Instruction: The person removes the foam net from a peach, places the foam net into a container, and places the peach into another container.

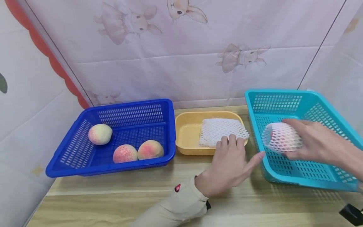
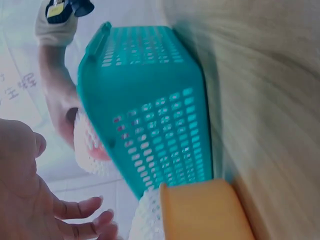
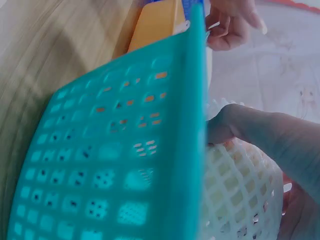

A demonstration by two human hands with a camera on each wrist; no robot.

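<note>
My right hand (image 1: 317, 140) grips a peach in a white foam net (image 1: 282, 137), over the teal basket (image 1: 296, 168). The right wrist view shows the thumb and fingers round that netted peach (image 3: 240, 185). My left hand (image 1: 228, 164), fingers extended and thumb spread, is at the front edge of a yellow tray (image 1: 187, 135). Its fingertips are by the flat white foam nets (image 1: 221, 130) lying in the tray; whether they touch is unclear. In the left wrist view the left hand (image 2: 35, 190) has nothing in its palm.
On the left stands a blue basket (image 1: 130, 124) with a pale peach (image 1: 100, 134), a redder peach (image 1: 125, 153) and another peach (image 1: 151, 149). All containers stand on a wooden table (image 1: 113, 195). A rabbit-print cloth (image 1: 184, 75) hangs close behind. A black object (image 1: 351, 215) shows at the lower right.
</note>
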